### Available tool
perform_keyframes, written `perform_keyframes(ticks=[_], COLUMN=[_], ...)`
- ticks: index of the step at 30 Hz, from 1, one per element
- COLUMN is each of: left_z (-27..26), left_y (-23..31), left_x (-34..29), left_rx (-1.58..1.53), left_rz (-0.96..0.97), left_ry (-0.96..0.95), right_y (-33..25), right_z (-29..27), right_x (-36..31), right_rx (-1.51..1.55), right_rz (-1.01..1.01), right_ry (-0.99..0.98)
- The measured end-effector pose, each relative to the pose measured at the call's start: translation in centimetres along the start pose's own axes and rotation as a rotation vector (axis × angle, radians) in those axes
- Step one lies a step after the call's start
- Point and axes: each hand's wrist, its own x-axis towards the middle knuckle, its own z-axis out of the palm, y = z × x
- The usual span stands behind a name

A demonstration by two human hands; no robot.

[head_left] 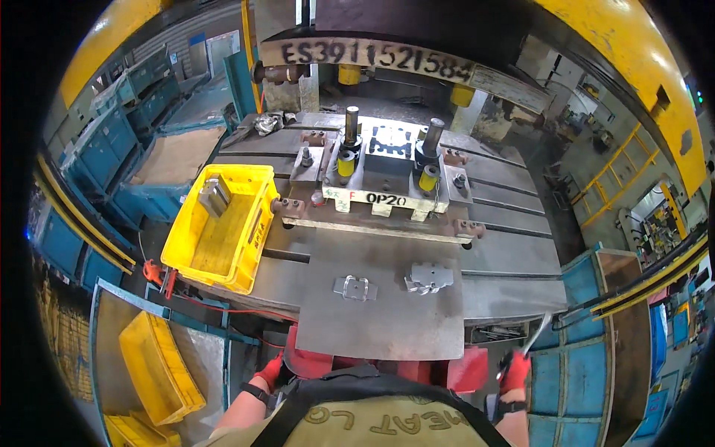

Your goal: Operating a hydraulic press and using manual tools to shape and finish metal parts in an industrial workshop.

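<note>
My right hand [514, 374], in a red glove, is closed round a thin metal rod [538, 333] that points up and away, right of the steel plate's front edge. My left hand [270, 369], also red-gloved, hangs low beside a red panel [309, 363]; its fingers are too small and hidden to read. A small bent metal bracket [356, 288] lies on the flat steel plate [380, 328] before me. Right of it sits a second group of grey metal brackets [430, 278], seemingly overlapping.
Behind the plate stands a press die [387, 173] with two guide posts and yellow cylinders, below the press's upper block [372, 56]. A yellow crate [257, 257] holding metal parts [214, 195] stands left. Yellow bins [160, 365] lie lower left; a blue metal container [581, 350] stands right.
</note>
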Motion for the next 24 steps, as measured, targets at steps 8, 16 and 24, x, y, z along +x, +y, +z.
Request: perform_keyframes(ticks=[8, 16, 24], left_z=[1.0, 1.2, 0.9], left_y=[-3.6, -4.4, -4.1], left_x=[4.4, 5.8, 7.2], left_rx=[-0.185, -0.269, -0.327], left_rz=[0.171, 0.236, 0.283], left_ry=[0.056, 0.1, 0.125], right_y=[9.5, 9.6, 8.0], right_z=[-3.9, -1.4, 0.3], right_x=[-4.3, -3.8, -4.1], right_rx=[-0.285, -0.603, -0.81], right_rz=[0.575, 0.517, 0.538], right_ry=[-0.06, -0.193, -0.264])
